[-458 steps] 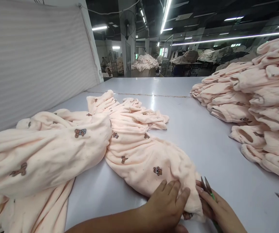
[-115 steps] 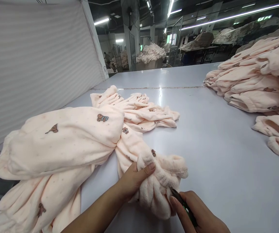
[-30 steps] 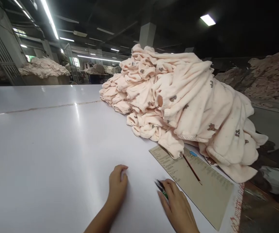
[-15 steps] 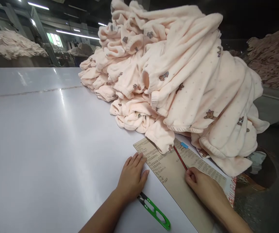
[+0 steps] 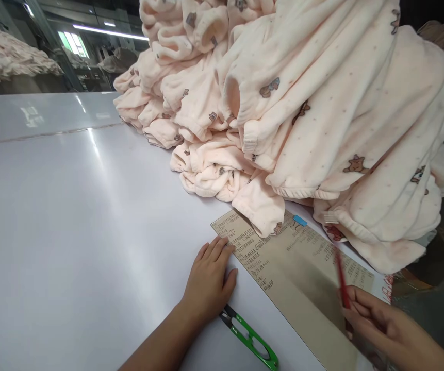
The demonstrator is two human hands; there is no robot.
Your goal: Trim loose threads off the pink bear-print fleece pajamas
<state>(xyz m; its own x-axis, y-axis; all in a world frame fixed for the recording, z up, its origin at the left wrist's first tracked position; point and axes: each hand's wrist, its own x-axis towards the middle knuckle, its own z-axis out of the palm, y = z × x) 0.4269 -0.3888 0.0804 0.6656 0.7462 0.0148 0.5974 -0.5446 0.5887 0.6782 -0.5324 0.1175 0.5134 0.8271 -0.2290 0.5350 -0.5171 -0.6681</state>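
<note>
While right hand (image 5: 384, 324) grips one pencil (image 5: 341, 278), perhaps, left hand (image 5: 208, 281) flat

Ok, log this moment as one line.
left hand: flat on table, beside sheet | right hand: holding red pen | snips: on table | clothes pile: overlapping sheet
</note>
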